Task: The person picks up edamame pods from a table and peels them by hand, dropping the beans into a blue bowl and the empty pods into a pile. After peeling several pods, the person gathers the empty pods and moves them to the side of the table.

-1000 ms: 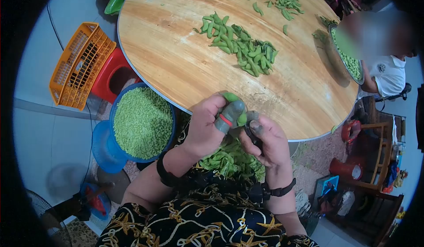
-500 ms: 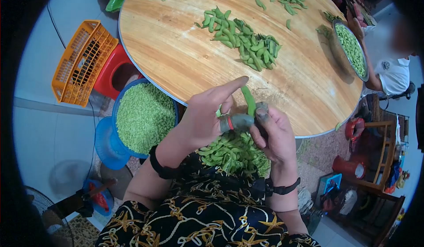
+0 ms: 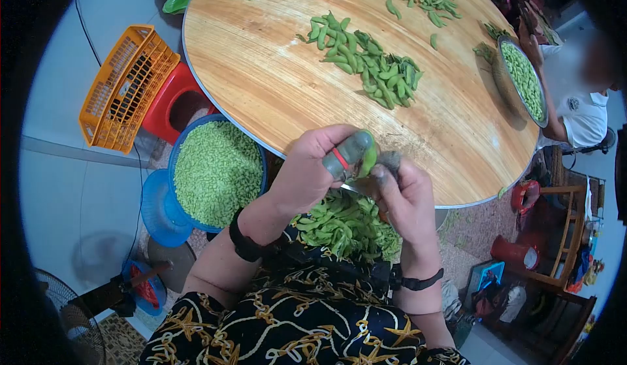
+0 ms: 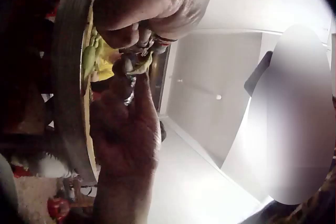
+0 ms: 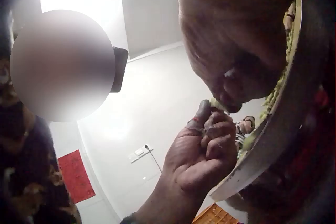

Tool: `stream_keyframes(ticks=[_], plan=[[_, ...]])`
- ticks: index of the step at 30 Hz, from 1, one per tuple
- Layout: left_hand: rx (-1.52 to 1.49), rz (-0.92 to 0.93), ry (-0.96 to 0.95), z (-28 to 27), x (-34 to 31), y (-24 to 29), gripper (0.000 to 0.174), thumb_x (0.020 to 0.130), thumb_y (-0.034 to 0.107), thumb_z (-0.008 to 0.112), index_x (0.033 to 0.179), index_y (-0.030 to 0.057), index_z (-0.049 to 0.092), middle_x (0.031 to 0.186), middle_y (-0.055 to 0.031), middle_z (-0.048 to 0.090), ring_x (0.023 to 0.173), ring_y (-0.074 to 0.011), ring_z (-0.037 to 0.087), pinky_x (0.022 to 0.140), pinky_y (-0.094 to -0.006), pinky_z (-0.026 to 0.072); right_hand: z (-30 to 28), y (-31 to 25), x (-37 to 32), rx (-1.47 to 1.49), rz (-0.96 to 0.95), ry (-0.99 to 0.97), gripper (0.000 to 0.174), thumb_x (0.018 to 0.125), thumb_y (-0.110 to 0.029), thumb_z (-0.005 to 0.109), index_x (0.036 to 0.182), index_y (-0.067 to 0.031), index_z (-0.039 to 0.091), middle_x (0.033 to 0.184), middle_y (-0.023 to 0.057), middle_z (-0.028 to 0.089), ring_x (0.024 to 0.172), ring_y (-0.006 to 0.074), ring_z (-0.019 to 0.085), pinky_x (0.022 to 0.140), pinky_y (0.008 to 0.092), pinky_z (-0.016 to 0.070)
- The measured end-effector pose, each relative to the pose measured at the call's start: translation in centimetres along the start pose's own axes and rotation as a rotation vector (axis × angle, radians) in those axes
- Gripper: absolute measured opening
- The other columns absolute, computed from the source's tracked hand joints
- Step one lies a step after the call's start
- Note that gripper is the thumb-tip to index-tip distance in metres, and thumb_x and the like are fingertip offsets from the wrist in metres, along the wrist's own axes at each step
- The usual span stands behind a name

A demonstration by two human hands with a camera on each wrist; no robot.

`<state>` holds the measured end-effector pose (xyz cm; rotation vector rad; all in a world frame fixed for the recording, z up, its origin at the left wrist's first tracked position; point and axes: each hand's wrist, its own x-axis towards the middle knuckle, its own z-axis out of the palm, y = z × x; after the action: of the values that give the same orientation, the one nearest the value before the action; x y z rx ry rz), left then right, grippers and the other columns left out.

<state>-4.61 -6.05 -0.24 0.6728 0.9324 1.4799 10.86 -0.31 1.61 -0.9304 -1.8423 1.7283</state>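
Observation:
Just over the table's near edge, my left hand grips a green edamame pod under its thumb, which wears a grey-green cover with a red band. My right hand pinches the pod's lower end between thumb and forefinger, both dark at the tips. A shiny metal sliver shows below the pod, between the hands; most of it is hidden. In the right wrist view the left thumb meets the right fingers at the pod. Below the hands, a heap of pods lies at my lap.
More pods lie piled on the round wooden table. A blue basin full of shelled beans stands at left, near a red stool and orange crate. At right, a metal bowl of beans sits beside another person.
The left forefinger, stretched out half a second ago with the pod upright in the right hand, has drawn back. The left thumb now presses on the pod, and both hands hold it.

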Motion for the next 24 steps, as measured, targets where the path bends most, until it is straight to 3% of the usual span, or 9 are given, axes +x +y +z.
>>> stream_keyframes(ticks=[3, 5, 13, 15, 17, 19, 21, 23, 24], plan=[[-0.087, -0.034, 0.006, 0.9, -0.3, 0.2, 0.015, 0.087, 0.015, 0.058, 0.094, 0.0024, 0.060, 0.070, 0.0038, 0.055, 0.065, -0.0032, 0.051, 0.055, -0.0182, 0.0411, 0.0, 0.1, 0.0, 0.138, 0.096, -0.047, 0.012, 0.090, -0.012, 0.050, 0.094, -0.0020, 0.055, 0.066, -0.0020, 0.052, 0.054, 0.0035, 0.044, 0.049, 0.0194, 0.0355], [-0.139, -0.020, 0.158, 1.1, -0.4, 0.2, 0.015, 0.083, 0.003, 0.053, 0.096, 0.0018, 0.059, 0.082, -0.0002, 0.059, 0.066, -0.0032, 0.051, 0.052, -0.0150, 0.0364, 0.1, 0.0, 0.1, 0.213, 0.088, -0.102, 0.013, 0.091, -0.015, 0.047, 0.094, -0.0033, 0.054, 0.063, -0.0025, 0.050, 0.052, 0.0028, 0.041, 0.047, 0.0186, 0.0320], [0.136, 0.084, 0.252, 0.7, -0.3, -0.9, 0.014, 0.083, 0.012, 0.059, 0.092, 0.0006, 0.062, 0.071, 0.0012, 0.058, 0.057, -0.0030, 0.048, 0.049, -0.0163, 0.0344, -0.4, 0.9, 0.0, 0.369, 0.063, -0.299, 0.019, 0.094, -0.014, 0.039, 0.093, -0.0011, 0.052, 0.065, -0.0017, 0.049, 0.051, 0.0037, 0.038, 0.046, 0.0185, 0.0292], [0.228, 0.101, 0.286, 0.9, -0.4, -0.9, 0.013, 0.083, 0.013, 0.060, 0.089, 0.0009, 0.062, 0.069, 0.0016, 0.058, 0.056, -0.0030, 0.047, 0.048, -0.0167, 0.0338, -0.2, 0.9, -0.1, 0.357, 0.043, -0.267, 0.018, 0.094, -0.014, 0.039, 0.093, -0.0011, 0.052, 0.065, -0.0017, 0.049, 0.050, 0.0037, 0.038, 0.046, 0.0185, 0.0294], [0.244, 0.124, 0.320, 1.2, -0.6, -0.7, 0.019, 0.082, 0.018, 0.064, 0.074, 0.0011, 0.060, 0.066, 0.0023, 0.056, 0.063, -0.0033, 0.048, 0.055, -0.0209, 0.0402, 0.0, 0.8, -0.2, 0.344, 0.022, -0.235, 0.018, 0.094, -0.013, 0.039, 0.092, -0.0010, 0.052, 0.065, -0.0016, 0.049, 0.050, 0.0037, 0.037, 0.046, 0.0186, 0.0297], [0.190, 0.159, 0.303, 1.1, -0.5, -1.0, 0.019, 0.082, 0.018, 0.064, 0.074, 0.0013, 0.060, 0.066, 0.0021, 0.057, 0.064, -0.0031, 0.049, 0.055, -0.0209, 0.0403, 0.1, 0.7, -0.3, 0.499, 0.057, -0.245, 0.017, 0.094, -0.012, 0.040, 0.090, -0.0012, 0.052, 0.064, -0.0019, 0.049, 0.050, 0.0037, 0.038, 0.046, 0.0185, 0.0305], [0.135, 0.195, 0.286, 1.1, -0.5, -1.0, 0.020, 0.082, 0.019, 0.064, 0.073, 0.0015, 0.060, 0.065, 0.0019, 0.057, 0.064, -0.0030, 0.049, 0.055, -0.0209, 0.0403, 0.3, 0.4, -0.4, 0.429, 0.055, -0.195, 0.016, 0.094, -0.012, 0.040, 0.089, -0.0012, 0.051, 0.064, -0.0020, 0.048, 0.050, 0.0036, 0.038, 0.046, 0.0185, 0.0303], [0.484, 0.189, 0.338, 1.2, -0.8, -0.6, 0.020, 0.082, 0.020, 0.063, 0.074, 0.0024, 0.060, 0.065, 0.0018, 0.056, 0.062, -0.0035, 0.049, 0.054, -0.0215, 0.0400, 0.6, 0.5, -0.5, 0.361, 0.053, -0.143, 0.016, 0.093, -0.011, 0.040, 0.088, -0.0013, 0.051, 0.064, -0.0021, 0.048, 0.050, 0.0035, 0.038, 0.046, 0.0185, 0.0301], [0.485, 0.189, 0.338, 1.2, -0.9, -0.4, 0.020, 0.082, 0.020, 0.063, 0.074, 0.0024, 0.060, 0.065, 0.0018, 0.056, 0.062, -0.0035, 0.049, 0.054, -0.0215, 0.0400, 0.7, 0.9, -0.5, 0.282, 0.011, -0.136, 0.015, 0.093, -0.011, 0.040, 0.088, -0.0014, 0.051, 0.063, -0.0022, 0.048, 0.050, 0.0032, 0.037, 0.045, 0.0182, 0.0294]])
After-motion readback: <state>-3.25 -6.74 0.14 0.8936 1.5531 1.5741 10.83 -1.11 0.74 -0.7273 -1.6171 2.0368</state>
